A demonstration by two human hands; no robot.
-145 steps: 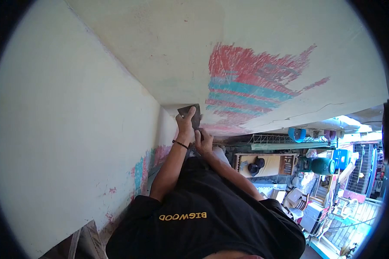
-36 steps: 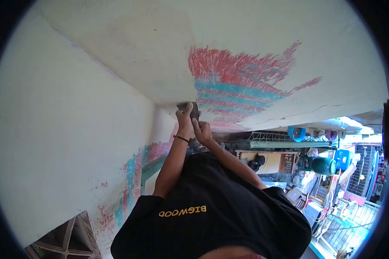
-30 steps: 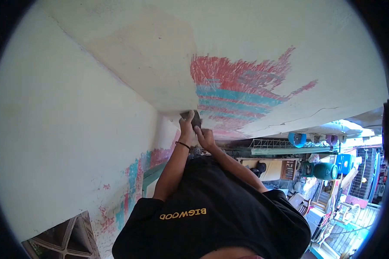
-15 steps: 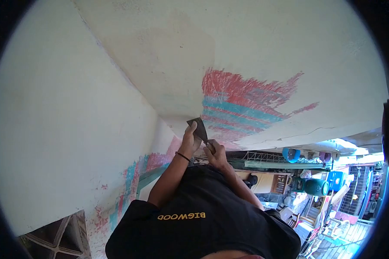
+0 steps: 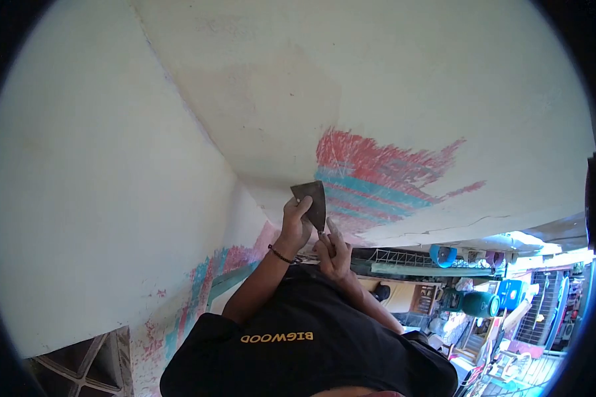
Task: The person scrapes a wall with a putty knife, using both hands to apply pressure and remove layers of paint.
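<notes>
I judge this mid-scrape: the scraper [image 5: 311, 200] lies against the plaster at the edge of the red-and-teal paint patch [image 5: 384, 175]. My right hand [image 5: 336, 253] is closed round its handle and my left hand [image 5: 293, 227] presses the blade. Next comes a firm, flat push into the paint.

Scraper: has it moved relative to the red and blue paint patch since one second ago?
Yes. The scraper has moved up and right toward the red and blue paint patch; its blade now reaches the patch's left edge.
</notes>
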